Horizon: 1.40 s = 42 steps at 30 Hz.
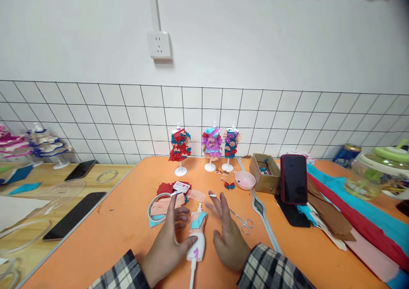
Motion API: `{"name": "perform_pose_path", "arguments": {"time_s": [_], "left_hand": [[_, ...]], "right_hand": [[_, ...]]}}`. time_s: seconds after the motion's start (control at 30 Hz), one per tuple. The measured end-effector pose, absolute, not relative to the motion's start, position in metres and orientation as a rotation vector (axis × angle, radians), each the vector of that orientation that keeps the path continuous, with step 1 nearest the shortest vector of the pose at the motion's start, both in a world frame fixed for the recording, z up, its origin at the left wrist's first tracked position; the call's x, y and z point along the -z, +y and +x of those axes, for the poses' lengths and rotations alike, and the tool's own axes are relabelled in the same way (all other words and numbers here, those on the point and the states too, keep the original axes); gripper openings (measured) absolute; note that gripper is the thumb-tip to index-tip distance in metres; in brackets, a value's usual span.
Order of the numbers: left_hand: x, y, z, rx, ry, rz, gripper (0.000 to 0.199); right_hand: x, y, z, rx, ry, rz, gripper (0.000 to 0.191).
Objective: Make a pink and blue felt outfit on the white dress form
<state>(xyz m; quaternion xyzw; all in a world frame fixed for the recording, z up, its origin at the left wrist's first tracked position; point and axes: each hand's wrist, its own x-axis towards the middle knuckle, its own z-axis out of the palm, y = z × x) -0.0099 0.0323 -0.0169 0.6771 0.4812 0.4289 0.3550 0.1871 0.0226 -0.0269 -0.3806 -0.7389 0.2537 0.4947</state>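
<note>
A small white dress form [196, 238] lies on the orange table, its stand rod pointing toward me. Pink and light blue material wraps its upper part, and a purple mark shows lower down. My left hand [169, 242] is at its left with fingers spread, the thumb touching or just over the form. On the right, my right hand [227, 233] is open and apart from it, with a small white piece at one fingertip, perhaps tape. Beyond the left hand a roll of tape [149, 208] leans on folded cloth pieces [166, 204]. Small scissors [244, 225] lie right of my right hand.
Three dressed mini forms [180, 148] stand by the tiled wall. A pink bowl [245, 180], a cardboard box [264, 174] and an upright phone [293, 179] are at the right. Cloth strips [354, 204] and a glass jug [370, 174] lie farther right. A black phone [75, 216] is left.
</note>
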Motion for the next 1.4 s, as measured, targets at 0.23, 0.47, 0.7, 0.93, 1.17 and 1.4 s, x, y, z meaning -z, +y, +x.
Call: {"name": "perform_pose_path", "arguments": {"time_s": [0.23,0.47,0.7,0.93,1.17,1.4], "left_hand": [[0.024,0.03,-0.001,-1.072,1.202,1.599,0.106],[0.016,0.031,-0.003,-1.106,1.252,1.639,0.097],[0.012,0.034,-0.001,-1.055,1.292,1.516,0.107],[0.015,0.035,0.003,-1.086,1.198,1.451,0.111],[0.007,0.039,-0.006,-1.181,1.073,1.411,0.103],[0.008,0.035,-0.014,-1.088,0.896,1.907,0.106]], "right_hand": [[0.033,0.015,0.179,-0.603,-1.946,-0.962,0.101],[0.033,0.017,0.184,-0.647,-1.896,-0.89,0.1],[0.034,0.021,0.179,-0.689,-1.889,-0.994,0.1],[0.034,0.021,0.177,-0.572,-1.963,-0.951,0.099],[0.035,0.021,0.179,-0.56,-1.986,-0.89,0.107],[0.029,0.019,0.18,-0.576,-1.976,-0.916,0.109]]}}
